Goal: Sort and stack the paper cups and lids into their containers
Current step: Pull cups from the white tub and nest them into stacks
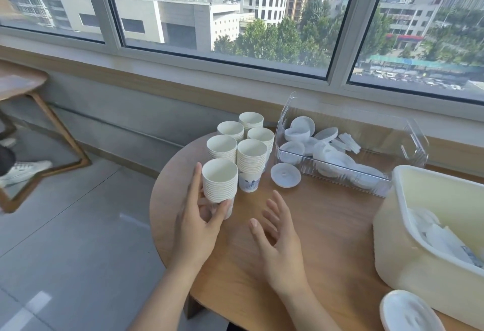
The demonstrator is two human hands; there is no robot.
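Holding the nearest stack of cups (pixel 220 184) at its lower part, the left hand (pixel 200 215) has thumb and fingers curled round it, near the curved edge of the bench (pixel 327 239). The right hand (pixel 280 241) hangs just beside this stack with fingers spread and relaxed, and it holds nothing.

Behind this stack stand five other stacks of cups (pixel 245 142), close together and partly touching. One loose lid (pixel 285 175) lies flat on the bench to the right of them. Further right of the stacks is a clear box (pixel 416 144) with many lids (pixel 324 147) lying in disorder inside. A cream bin (pixel 400 252), well to the right of the held stack, contains some white wrapping material.

The held stack is tall and gripped only low, so it probably can lean and the upper cups can slide off if it is lifted quickly. It also stands near the edge, so a push could send it to the floor (pixel 78 226). A bump may knock the neighbour stacks over.

The bench is round, of light wood. Behind it are a wide window (pixel 222 16) with city buildings, a grey tiled floor and a wooden frame (pixel 52 134) at the left.
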